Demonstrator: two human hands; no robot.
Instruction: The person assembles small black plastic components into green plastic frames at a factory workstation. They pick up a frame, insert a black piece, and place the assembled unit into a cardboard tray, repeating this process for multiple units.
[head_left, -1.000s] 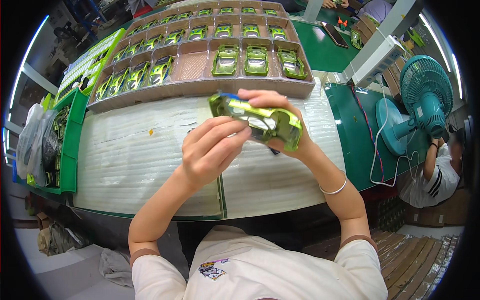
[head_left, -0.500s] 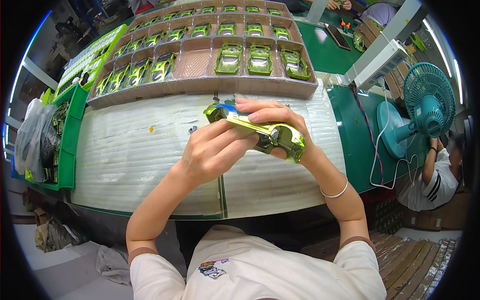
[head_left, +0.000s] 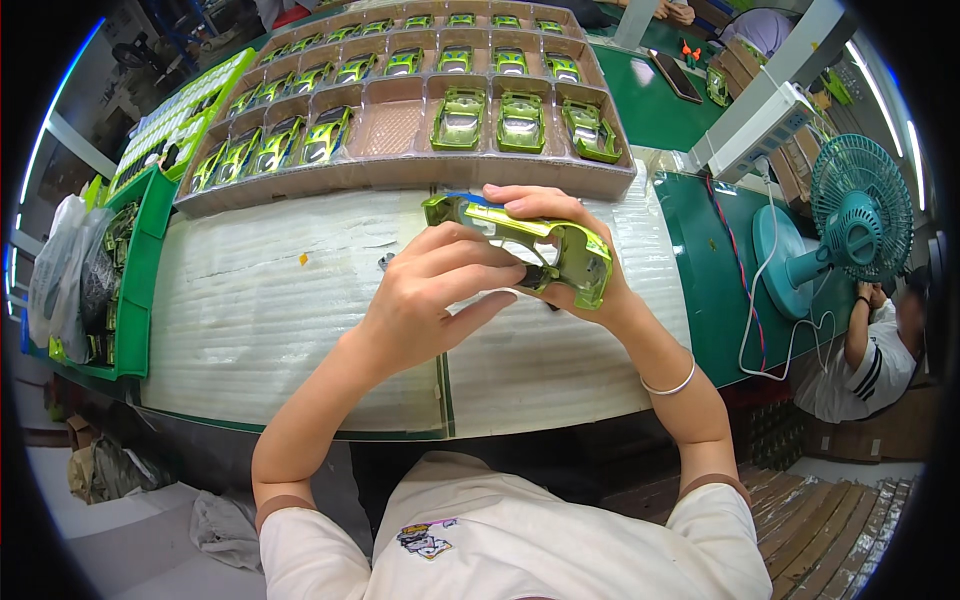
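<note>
Both hands hold the green toy car shell above the surface, near the tray: right hand closed around it, left hand pinching its near side. Risk: uneven finger pressure may twist the shell loose, dropping it

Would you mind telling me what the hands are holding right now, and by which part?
A green toy car shell: the right hand grips it along its body, fingers over the top, and the left hand presses fingertips against its near side.
</note>
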